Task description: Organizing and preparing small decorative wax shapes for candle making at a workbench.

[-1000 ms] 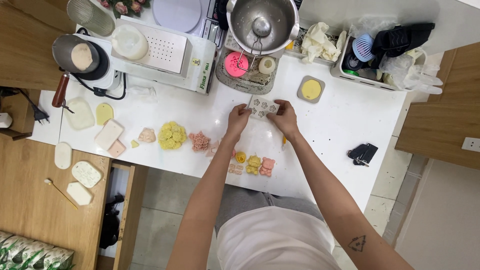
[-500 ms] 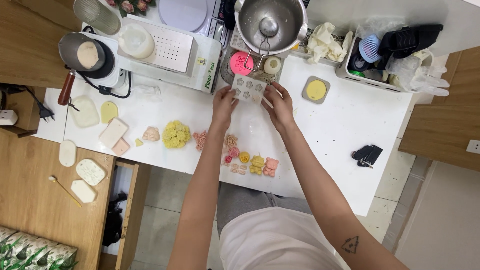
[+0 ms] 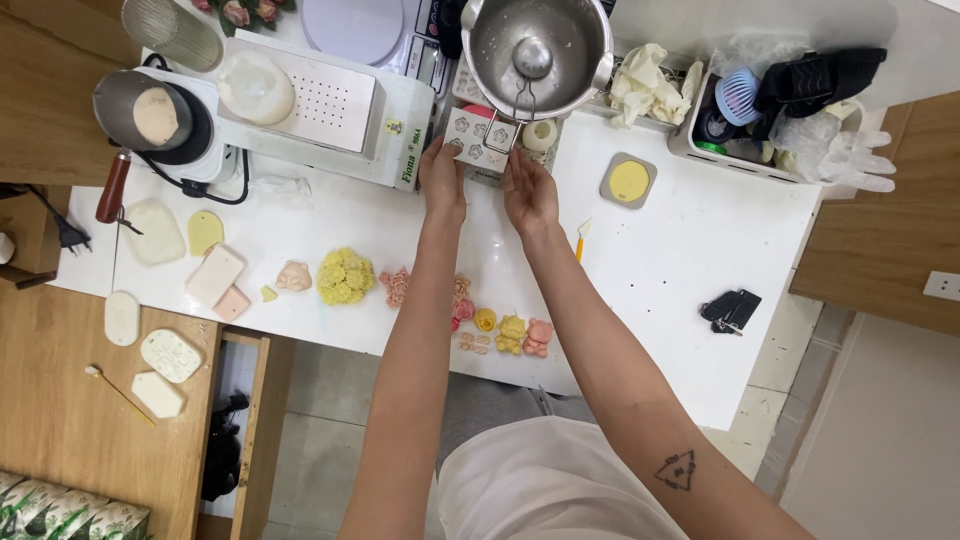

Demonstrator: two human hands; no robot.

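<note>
White counter, seen from above. Left hand and right hand each have fingers clamped on a pale silicone mould held under the steel pouring pot. Finished wax shapes lie nearer; filling apparently remains.

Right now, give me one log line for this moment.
left hand: holds white mold | right hand: holds same mold | mold: under metal pot | table: small wax shapes

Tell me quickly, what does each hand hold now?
Left hand: closed on the white mould.
Right hand: holding the same white mould.
</note>
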